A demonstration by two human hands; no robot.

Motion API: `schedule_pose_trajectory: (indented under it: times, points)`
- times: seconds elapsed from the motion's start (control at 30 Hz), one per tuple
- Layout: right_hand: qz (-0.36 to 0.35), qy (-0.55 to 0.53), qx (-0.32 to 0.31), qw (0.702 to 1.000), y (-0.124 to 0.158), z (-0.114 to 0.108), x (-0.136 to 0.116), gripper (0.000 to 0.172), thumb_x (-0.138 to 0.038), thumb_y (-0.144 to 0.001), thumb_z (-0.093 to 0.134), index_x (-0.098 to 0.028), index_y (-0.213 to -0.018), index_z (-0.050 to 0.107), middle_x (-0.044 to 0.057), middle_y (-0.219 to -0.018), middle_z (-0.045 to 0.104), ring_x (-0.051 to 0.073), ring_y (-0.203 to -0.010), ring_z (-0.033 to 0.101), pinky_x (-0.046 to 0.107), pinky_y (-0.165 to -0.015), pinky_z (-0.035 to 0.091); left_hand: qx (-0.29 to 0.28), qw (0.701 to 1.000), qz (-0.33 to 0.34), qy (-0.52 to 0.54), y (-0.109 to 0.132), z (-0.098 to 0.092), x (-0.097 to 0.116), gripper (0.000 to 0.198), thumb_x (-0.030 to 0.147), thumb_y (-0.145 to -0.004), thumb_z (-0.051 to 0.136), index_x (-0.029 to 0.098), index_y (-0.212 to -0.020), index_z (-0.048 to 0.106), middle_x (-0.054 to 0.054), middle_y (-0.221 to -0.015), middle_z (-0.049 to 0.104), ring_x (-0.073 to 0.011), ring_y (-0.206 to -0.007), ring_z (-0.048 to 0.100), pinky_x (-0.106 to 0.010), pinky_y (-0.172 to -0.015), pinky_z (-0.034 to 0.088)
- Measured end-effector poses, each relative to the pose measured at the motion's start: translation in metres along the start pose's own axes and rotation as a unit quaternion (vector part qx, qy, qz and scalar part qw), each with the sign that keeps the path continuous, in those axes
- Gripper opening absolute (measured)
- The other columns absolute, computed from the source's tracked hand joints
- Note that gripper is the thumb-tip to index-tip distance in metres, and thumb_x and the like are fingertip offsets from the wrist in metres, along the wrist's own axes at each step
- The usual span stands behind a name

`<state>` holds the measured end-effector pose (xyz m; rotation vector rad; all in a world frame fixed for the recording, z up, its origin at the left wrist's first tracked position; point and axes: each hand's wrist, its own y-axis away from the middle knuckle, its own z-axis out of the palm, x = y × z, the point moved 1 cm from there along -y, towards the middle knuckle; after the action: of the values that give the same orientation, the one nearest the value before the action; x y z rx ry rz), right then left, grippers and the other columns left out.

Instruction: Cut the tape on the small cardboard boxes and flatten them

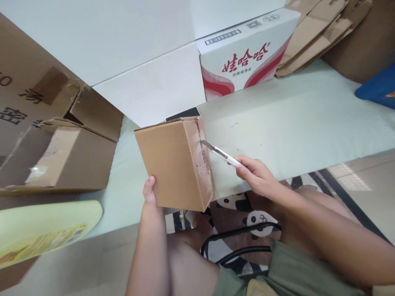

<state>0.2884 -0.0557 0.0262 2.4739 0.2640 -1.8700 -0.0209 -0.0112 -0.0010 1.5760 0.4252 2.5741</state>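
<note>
Near the lap, gripping a tilted brown cardboard box (171, 164) by its lower left edge with the left hand (149, 190), its taped, scuffed side facing the right hand (256, 176). Well apart from the left, closed round a white-handled box cutter (220, 153) with the right hand, blade tip at the taped seam. Left of the left hand, in view: a pale green bottle (74, 213) and an open carton (89, 160). Beyond both hands, seen on the cloth-covered desk (308, 119): a red-banded Wahaha water carton (247, 78) and, farther right, flattened cardboard (311, 37).
</note>
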Motion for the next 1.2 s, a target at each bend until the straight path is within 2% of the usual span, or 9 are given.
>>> schedule_pose_trajectory:
  times: [0.27, 0.43, 0.73, 0.9, 1.1, 1.2]
  points:
    - [0.004, -0.017, -0.001, 1.0, -0.002, 0.001, 0.006, 0.032, -0.042, -0.097, 0.042, -0.017, -0.098, 0.061, -0.005, -0.06, 0.04, 0.011, -0.053, 0.036, 0.024, -0.051, 0.032, 0.005, 1.0, -0.015, -0.013, 0.001, 0.006, 0.003, 0.045, 0.05, -0.052, 0.084, 0.021, -0.084, 0.074, -0.005, -0.081, 0.077, -0.0249, -0.071, 0.071, -0.034, -0.061, 0.06]
    - [0.005, -0.019, 0.0, 1.0, -0.001, 0.001, 0.004, 0.031, -0.042, -0.097, 0.043, -0.016, -0.098, 0.061, -0.005, -0.06, 0.04, 0.011, -0.053, 0.036, 0.024, -0.051, 0.033, 0.003, 1.0, -0.006, -0.021, -0.001, 0.0, 0.001, 0.046, 0.051, -0.06, 0.079, 0.021, -0.093, 0.073, -0.006, -0.084, 0.077, -0.027, -0.077, 0.072, -0.036, -0.067, 0.06]
    - [0.0, -0.016, 0.004, 1.0, -0.002, 0.001, 0.005, 0.031, -0.041, -0.097, 0.043, -0.017, -0.098, 0.061, -0.005, -0.06, 0.04, 0.011, -0.053, 0.036, 0.023, -0.05, 0.032, -0.004, 1.0, -0.013, -0.017, -0.002, -0.004, 0.0, 0.047, 0.051, -0.06, 0.08, 0.021, -0.094, 0.072, -0.008, -0.086, 0.076, -0.028, -0.079, 0.072, -0.037, -0.068, 0.059]
    - [0.0, -0.012, 0.004, 1.0, -0.002, 0.0, 0.003, 0.032, -0.042, -0.097, 0.043, -0.017, -0.098, 0.061, -0.005, -0.059, 0.042, 0.011, -0.052, 0.037, 0.024, -0.05, 0.033, -0.009, 1.0, -0.02, -0.017, -0.002, -0.005, -0.001, 0.048, 0.052, -0.063, 0.077, 0.021, -0.1, 0.071, -0.009, -0.09, 0.076, -0.0312, -0.09, 0.071, -0.039, -0.073, 0.06]
    - [0.002, -0.01, 0.004, 1.0, -0.002, 0.001, 0.003, 0.031, -0.041, -0.096, 0.043, -0.016, -0.098, 0.062, -0.005, -0.059, 0.041, 0.011, -0.052, 0.037, 0.024, -0.051, 0.033, 0.0, 1.0, -0.016, -0.015, -0.001, -0.001, 0.001, 0.045, 0.05, -0.058, 0.08, 0.021, -0.093, 0.073, -0.006, -0.086, 0.077, -0.027, -0.078, 0.072, -0.036, -0.066, 0.06]
    - [0.0, -0.011, 0.005, 1.0, -0.002, 0.0, 0.002, 0.03, -0.04, -0.096, 0.043, -0.017, -0.098, 0.062, -0.005, -0.06, 0.042, 0.011, -0.053, 0.037, 0.024, -0.051, 0.034, -0.002, 1.0, -0.018, -0.012, -0.001, -0.001, 0.001, 0.045, 0.05, -0.059, 0.08, 0.021, -0.093, 0.073, -0.007, -0.086, 0.077, -0.0275, -0.078, 0.072, -0.036, -0.067, 0.06]
